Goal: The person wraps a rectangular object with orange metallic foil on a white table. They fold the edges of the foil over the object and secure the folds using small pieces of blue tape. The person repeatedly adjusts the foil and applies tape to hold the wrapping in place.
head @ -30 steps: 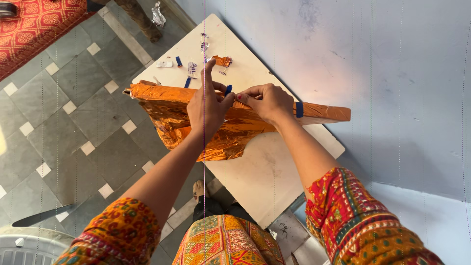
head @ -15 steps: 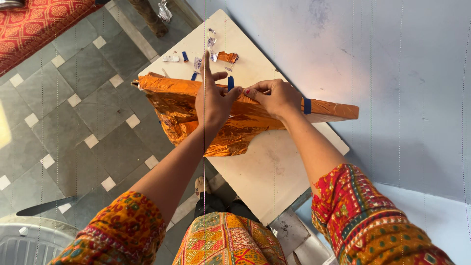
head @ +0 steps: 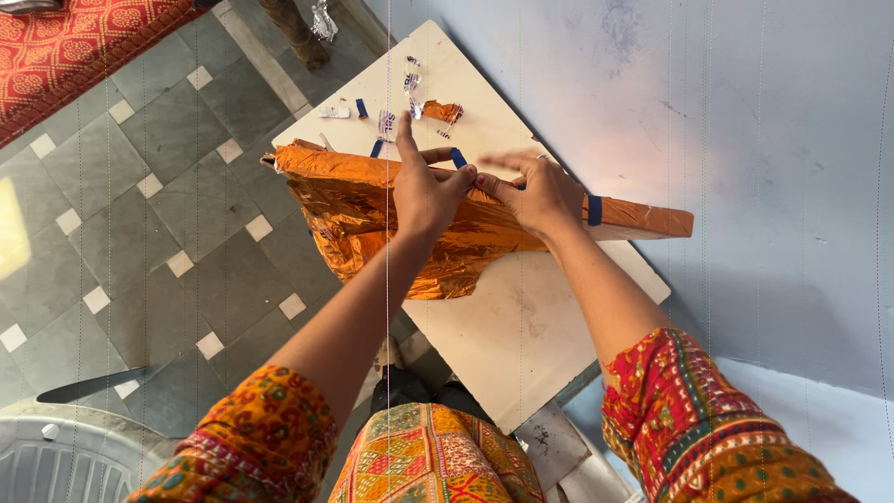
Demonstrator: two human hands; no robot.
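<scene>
A long flat box wrapped in shiny orange foil (head: 354, 200) lies across a small white table (head: 521, 317). My left hand (head: 424, 186) presses on the foil near the box's middle, its index finger pointing up. A short strip of blue tape (head: 458, 157) sits between my left thumb and my right hand (head: 540, 191). My right hand rests flat on the foil with its fingers spread toward the strip. Another blue tape strip (head: 593, 210) wraps the box further right. Loose foil hangs over the table's near edge.
Small blue tape pieces (head: 361, 107) and torn paper and foil scraps (head: 438, 110) lie on the table's far end. A pale blue wall (head: 745, 140) runs along the right. Grey tiled floor (head: 158, 233) lies left, with a white plastic chair (head: 56, 456) at bottom left.
My right hand has opened from a pinch and now lies flatter on the foil. The blue strip has shifted slightly right, between both hands. The view has drifted a little.
</scene>
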